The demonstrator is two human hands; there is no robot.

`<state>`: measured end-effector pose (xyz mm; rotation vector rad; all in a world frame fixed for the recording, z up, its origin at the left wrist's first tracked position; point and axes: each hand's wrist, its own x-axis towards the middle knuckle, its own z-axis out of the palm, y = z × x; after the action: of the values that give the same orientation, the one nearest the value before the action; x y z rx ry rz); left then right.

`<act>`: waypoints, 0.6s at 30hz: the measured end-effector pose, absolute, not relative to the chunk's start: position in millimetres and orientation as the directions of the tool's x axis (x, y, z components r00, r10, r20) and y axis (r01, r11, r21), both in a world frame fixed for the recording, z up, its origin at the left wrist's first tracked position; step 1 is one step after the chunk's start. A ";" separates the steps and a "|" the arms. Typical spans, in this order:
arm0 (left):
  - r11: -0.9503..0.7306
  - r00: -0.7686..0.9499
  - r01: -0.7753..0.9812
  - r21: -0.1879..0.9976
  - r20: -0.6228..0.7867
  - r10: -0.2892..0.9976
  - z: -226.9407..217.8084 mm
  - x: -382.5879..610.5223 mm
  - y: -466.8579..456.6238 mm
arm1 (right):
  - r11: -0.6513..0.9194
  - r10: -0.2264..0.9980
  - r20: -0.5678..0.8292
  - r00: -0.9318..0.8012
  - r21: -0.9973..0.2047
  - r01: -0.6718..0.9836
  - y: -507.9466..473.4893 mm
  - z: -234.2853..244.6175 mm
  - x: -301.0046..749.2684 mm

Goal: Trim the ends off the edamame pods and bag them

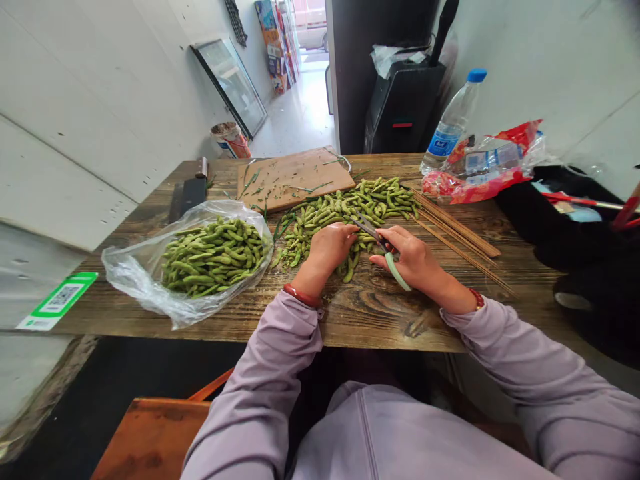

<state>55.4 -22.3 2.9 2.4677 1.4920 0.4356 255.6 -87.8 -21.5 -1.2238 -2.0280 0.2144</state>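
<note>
Lilac sleeves (280, 373); right hand (413, 257) clenched on scissors (373, 233), left hand (330, 247) curled around edamame pods (350, 207). Blades lie right beside the left hand: a slip could nick it.

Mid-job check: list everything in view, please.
table: one, brown wood, centre
loose bean pods: one pile, green, table middle
plastic bag: one, clear, holds green pods, left
cutting board: one, brown, far side
cleaver: one, dark, far left
skewers: bundle, tan, right of pile
bottle: one, clear, blue cap, far right
wrapper: one, red, beside bottle
scissors: one, green handles, right hand
left hand: on the pile
right hand: holding scissors
</note>
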 end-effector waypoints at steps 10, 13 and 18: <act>-0.446 0.421 0.739 0.505 0.170 0.891 2.4 48.7 -18.3 | 0.528 0.820 0.511 -0.259 -0.498 0.688 -86.3 -22.0 257.6; -0.382 0.369 0.551 0.742 0.194 0.909 6.2 44.0 -17.5 | 0.524 0.817 0.528 -0.231 -0.513 0.680 -84.4 -23.5 258.4; -0.266 0.364 0.331 0.905 0.138 0.921 15.0 45.6 -24.4 | 0.508 0.819 0.546 -0.180 -0.541 0.671 -81.7 -24.1 259.7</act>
<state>45.6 -24.4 15.0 1.7889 1.1021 0.8881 259.7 -81.7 -24.1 -1.2263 -1.9166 0.2242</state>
